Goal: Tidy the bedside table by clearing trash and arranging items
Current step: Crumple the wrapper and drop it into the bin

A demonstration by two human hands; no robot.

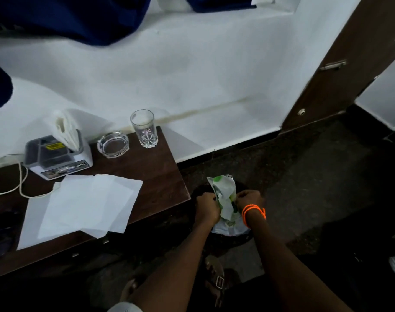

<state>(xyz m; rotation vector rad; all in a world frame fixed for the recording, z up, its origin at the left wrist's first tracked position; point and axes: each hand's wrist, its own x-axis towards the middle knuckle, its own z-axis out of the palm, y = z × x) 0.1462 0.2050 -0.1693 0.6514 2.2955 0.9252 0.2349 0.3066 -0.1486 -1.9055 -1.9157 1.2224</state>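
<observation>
On the table point(160, 176), from the left: holder point(56, 156), papers point(83, 203), ashtray point(113, 144), glass point(144, 128). Off its right edge, the left hand point(206, 208) and right hand point(248, 199) each grip the wrapper point(225, 199), pinched between them over a dark bin point(231, 236). Trash-clearing step, I'd say; next comes letting go, then the papers.
</observation>
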